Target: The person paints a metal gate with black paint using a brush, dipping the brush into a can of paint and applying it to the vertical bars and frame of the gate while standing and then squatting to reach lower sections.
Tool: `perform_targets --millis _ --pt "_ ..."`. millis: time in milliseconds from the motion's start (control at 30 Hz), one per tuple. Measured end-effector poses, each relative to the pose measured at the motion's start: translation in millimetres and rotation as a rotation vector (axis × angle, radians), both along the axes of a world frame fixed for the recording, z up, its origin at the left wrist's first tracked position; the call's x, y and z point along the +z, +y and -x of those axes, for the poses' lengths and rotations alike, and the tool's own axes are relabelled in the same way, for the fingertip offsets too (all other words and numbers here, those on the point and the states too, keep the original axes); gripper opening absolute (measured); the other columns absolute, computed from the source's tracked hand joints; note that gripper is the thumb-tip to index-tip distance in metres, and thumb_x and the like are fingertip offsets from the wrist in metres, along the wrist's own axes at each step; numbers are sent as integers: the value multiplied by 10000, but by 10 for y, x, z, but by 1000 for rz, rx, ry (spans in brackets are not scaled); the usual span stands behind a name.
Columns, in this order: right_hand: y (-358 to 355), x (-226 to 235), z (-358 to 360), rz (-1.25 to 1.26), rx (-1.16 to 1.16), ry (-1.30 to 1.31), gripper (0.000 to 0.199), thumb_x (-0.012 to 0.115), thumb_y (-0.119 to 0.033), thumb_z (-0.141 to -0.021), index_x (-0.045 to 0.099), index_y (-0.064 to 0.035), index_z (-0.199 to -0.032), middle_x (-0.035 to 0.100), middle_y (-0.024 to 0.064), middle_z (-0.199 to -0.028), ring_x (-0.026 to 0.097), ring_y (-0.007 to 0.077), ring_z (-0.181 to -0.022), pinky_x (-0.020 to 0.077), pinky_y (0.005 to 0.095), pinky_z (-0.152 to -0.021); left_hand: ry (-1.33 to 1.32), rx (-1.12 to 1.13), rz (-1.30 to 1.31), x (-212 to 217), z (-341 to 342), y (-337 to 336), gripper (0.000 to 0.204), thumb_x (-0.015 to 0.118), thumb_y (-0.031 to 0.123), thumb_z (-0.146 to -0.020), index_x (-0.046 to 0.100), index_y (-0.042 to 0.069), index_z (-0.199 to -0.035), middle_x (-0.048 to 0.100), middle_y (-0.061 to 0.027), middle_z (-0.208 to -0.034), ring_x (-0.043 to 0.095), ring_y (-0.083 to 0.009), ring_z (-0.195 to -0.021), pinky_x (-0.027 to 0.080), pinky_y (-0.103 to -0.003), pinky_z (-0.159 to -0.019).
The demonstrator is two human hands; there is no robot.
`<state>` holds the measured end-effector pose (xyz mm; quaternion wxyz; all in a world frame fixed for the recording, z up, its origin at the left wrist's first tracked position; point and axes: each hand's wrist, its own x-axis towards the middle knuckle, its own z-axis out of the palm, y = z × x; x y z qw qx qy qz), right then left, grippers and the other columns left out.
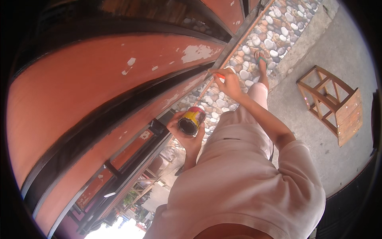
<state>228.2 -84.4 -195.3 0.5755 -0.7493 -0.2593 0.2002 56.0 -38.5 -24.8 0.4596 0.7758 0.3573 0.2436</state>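
My left hand (185,136) is wrapped round a small paint can (195,116) with a yellow and red label. The can's open top tilts toward me and shows a dark inside. Held out ahead, my right hand (230,84) is closed on a paintbrush (220,75) with an orange handle. Its tip end points left, at the dark wooden trim (205,68) of the wall. Whether the bristles touch the trim is too small to tell.
An orange-red wall (107,67) with peeling patches and dark beams runs along my left. Pebbled ground (246,51) borders its foot. On the concrete floor (294,103) to my right stands a wooden stool (348,115). My sandalled foot (262,60) is at the pebbles' edge.
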Motion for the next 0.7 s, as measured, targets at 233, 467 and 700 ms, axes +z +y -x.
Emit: perform_targets --millis 233,467,700 --pt "68 87 -105 -38 17 111 225 658 -163 -870 743 -65 -1054 721 157 -952 600 309 -738 508 397 -714 -40 -65 61 -93 -23 52 760 754 -55 -692 260 108 -1247 403 -181 -1286 442 -258 -1209 389 -401 -1062" --pt "130 307 -140 -28 20 81 226 658 -156 -864 739 -51 -1047 720 157 -958 640 317 -879 522 396 -789 36 -28 57 -80 27 85 779 755 -55 -691 246 107 -1257 402 -180 -1284 458 -259 -1202 397 -404 -1061" --pt "122 569 -188 -62 97 96 228 657 -135 -867 726 -23 -1053 718 167 -969 637 337 -934 511 401 -847 -16 -70 72 -129 -34 82 772 759 -51 -696 235 103 -1242 402 -187 -1282 461 -261 -1197 400 -404 -1058"
